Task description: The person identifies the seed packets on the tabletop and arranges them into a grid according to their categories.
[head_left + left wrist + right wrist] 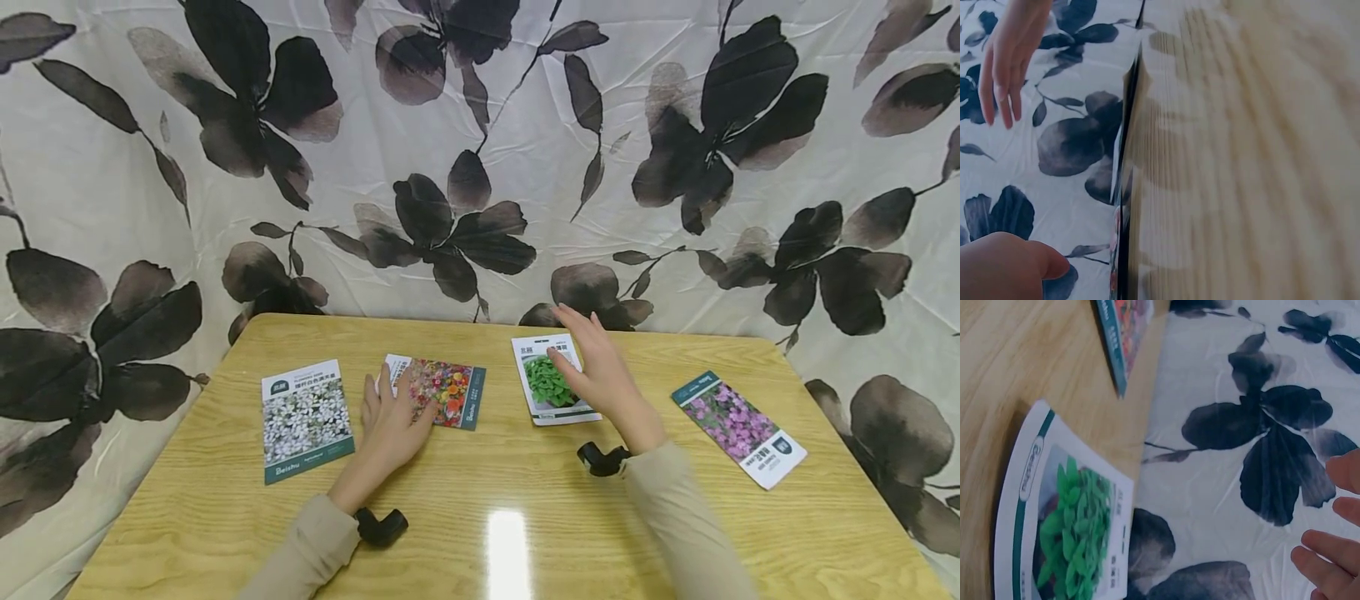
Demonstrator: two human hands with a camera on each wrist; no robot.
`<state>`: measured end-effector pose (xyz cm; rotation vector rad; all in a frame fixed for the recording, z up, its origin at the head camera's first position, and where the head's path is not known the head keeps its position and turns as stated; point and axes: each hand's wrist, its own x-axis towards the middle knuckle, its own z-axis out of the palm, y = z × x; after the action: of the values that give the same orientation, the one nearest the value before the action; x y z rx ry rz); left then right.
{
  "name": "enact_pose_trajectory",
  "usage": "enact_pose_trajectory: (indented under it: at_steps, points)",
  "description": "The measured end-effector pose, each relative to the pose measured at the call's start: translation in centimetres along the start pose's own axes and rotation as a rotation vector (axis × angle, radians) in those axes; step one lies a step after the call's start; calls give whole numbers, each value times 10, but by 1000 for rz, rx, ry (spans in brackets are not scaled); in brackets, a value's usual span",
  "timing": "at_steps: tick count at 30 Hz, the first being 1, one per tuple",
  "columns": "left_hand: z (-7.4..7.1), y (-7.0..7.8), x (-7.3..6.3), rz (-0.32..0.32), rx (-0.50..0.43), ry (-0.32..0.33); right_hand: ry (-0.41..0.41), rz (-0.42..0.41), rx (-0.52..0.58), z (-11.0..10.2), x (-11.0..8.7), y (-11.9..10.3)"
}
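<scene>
My left hand [396,425] is over a seed packet with red and orange mixed flowers [453,396], fingers spread and hiding its left part. The left wrist view catches this packet [1115,256] nearly edge-on, with the left thumb [1010,265] apart from it. Above a seed packet with green leaves [546,382], my right hand [606,379] hovers with its fingers extended and covers the packet's right side. In the right wrist view a gap separates the fingers [1329,559] from the leafy packet [1072,531], which lies flat with slightly curved edges.
A white-flower seed packet [307,421] lies at the left of the wooden table [450,500]. At the right, a purple-flower packet [738,421] lies slantwise. A floral cloth [495,150] hangs behind the table's far edge. Black bands show at both wrists.
</scene>
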<state>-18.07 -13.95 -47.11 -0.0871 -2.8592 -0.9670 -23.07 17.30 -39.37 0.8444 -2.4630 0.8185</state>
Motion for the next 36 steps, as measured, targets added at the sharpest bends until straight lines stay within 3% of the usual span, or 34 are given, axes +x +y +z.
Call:
enact_pose_trajectory:
  at_steps: [10,17,25,36]
  points:
    - [12,2,6,8,-35,30,-68,24,54,29,12,-10]
    - [21,-2,8,6,-22,27,-149,87,172,53,12,-21]
    - [29,-7,9,11,71,58,-184,139,270,85,5,-33]
    - [31,-7,9,22,183,70,-397,172,335,118,-5,-43]
